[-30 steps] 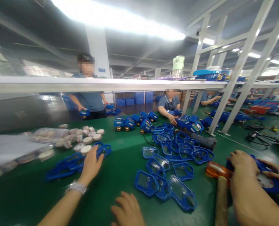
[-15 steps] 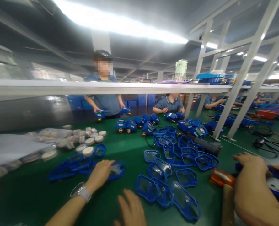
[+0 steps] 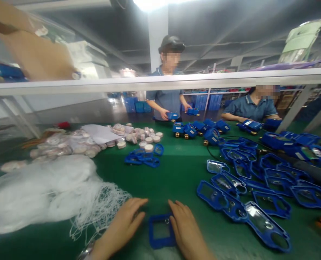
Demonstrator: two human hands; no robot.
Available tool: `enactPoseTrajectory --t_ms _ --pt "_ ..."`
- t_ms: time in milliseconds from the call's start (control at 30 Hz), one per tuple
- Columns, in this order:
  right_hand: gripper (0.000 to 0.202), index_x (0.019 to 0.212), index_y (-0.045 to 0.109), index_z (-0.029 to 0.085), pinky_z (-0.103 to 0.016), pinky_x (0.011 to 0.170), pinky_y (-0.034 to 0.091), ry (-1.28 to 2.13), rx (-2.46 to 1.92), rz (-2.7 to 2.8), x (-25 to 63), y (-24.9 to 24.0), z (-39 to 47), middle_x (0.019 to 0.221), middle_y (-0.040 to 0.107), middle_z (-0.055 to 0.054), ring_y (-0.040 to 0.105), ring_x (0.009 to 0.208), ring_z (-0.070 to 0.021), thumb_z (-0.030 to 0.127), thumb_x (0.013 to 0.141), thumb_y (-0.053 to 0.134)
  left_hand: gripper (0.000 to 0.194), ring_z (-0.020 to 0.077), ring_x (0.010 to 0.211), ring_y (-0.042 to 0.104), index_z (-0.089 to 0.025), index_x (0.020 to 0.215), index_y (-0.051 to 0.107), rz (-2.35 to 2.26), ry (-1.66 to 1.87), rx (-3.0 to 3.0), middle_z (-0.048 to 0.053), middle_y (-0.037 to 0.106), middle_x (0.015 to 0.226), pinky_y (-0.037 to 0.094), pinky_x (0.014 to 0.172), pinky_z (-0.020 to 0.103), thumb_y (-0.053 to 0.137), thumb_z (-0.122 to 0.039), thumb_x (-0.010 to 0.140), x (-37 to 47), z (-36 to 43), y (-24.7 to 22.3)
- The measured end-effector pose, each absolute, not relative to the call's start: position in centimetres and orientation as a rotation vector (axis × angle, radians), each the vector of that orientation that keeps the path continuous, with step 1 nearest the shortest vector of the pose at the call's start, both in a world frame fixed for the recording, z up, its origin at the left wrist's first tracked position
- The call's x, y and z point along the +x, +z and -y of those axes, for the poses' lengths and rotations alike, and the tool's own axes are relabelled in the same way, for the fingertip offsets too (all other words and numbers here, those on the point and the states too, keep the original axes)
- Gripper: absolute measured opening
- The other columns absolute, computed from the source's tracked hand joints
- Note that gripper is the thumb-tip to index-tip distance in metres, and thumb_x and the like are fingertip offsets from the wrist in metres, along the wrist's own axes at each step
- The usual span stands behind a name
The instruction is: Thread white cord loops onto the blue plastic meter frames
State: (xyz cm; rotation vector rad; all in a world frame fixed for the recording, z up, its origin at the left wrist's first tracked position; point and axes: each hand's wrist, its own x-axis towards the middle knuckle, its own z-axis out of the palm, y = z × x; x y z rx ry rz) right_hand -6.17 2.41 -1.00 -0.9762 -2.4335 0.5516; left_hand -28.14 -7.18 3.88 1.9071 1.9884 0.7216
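Blue frame [image 3: 151, 232] lies flat between hands on green table [image 3: 144, 180], right end hidden, long axis unclear | left hand [image 3: 122, 223] unclenched, empty; right hand [image 3: 186, 228] overlaps frame, grip cannot be told | plastic bag [image 3: 43, 191] beside white strings [image 3: 100, 202]; clear bag [image 3: 75, 142] holds pale discs

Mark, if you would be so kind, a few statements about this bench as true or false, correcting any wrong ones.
1. A blue frame lies between the left hand and the right hand. True.
2. The white strands lie to the right of the right hand. False: the white strands lie on the left hand's side.
3. Round white discs sit near a small cluster of blue frames. True.
4. The standing co-worker holds red parts. False: the standing co-worker holds blue parts.
5. A larger spread of blue frames lies to the right of the right hand. True.
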Motion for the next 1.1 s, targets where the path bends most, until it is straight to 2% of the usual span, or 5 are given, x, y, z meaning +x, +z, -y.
enactPoseTrajectory --t_ms 133,500,867,1000,1100 --pt "0.043 0.132 0.046 0.022 -0.05 0.104 0.034 0.538 -1.01 2.415 -6.3 -0.7 -2.3 0.128 0.056 -0.008 0.046 0.123 -0.0277 0.025 0.09 0.037 0.02 0.0242 0.092 0.056 -0.023 0.095 0.063 -2.136 0.694 1.797 0.006 0.062 0.095 0.044 0.085 0.04 0.046 -0.03 0.087 -30.9 9.0 4.3" --pt "0.042 0.128 0.049 0.02 -0.047 0.105 0.034 0.636 -0.941 2.247 -5.9 0.1 -2.1 0.132 0.052 -0.01 0.042 0.125 -0.0257 0.028 0.087 0.046 0.019 0.0208 0.08 0.053 -0.019 0.078 0.055 -2.162 0.65 1.877 0.005 0.057 0.083 0.04 0.075 0.032 0.041 -0.026 0.088 -28.8 8.9 4.3" --pt "0.061 0.133 0.04 0.026 -0.042 0.1 0.039 1.4 -0.569 1.832 -7.4 2.9 1.8 0.136 0.046 -0.009 0.05 0.117 -0.024 0.026 0.077 0.063 0.024 0.0091 0.054 0.043 -0.018 0.081 0.043 -1.143 1.23 1.235 -0.002 0.054 0.067 0.032 0.053 0.021 0.046 -0.04 0.09 -24.6 9.9 10.9" --pt "0.034 0.11 0.061 0.019 -0.032 0.073 0.05 1.669 -0.603 1.747 -7.9 3.0 2.1 0.096 0.068 -0.008 0.063 0.078 -0.0179 0.03 0.079 0.061 0.025 0.0082 0.052 0.04 -0.017 0.08 0.044 -1.014 1.193 1.131 -0.003 0.051 0.061 0.029 0.051 0.02 0.049 -0.039 0.089 -24.0 10.1 9.8" --pt "0.022 0.088 0.067 0.016 -0.025 0.055 0.046 1.788 -0.678 1.701 -7.3 3.5 1.6 0.065 0.064 -0.002 0.056 0.054 -0.012 0.034 0.08 0.059 0.023 0.0094 0.056 0.043 -0.018 0.08 0.045 -1.092 1.191 1.16 -0.004 0.049 0.063 0.033 0.056 0.021 0.048 -0.039 0.09 -24.7 10.5 9.1"
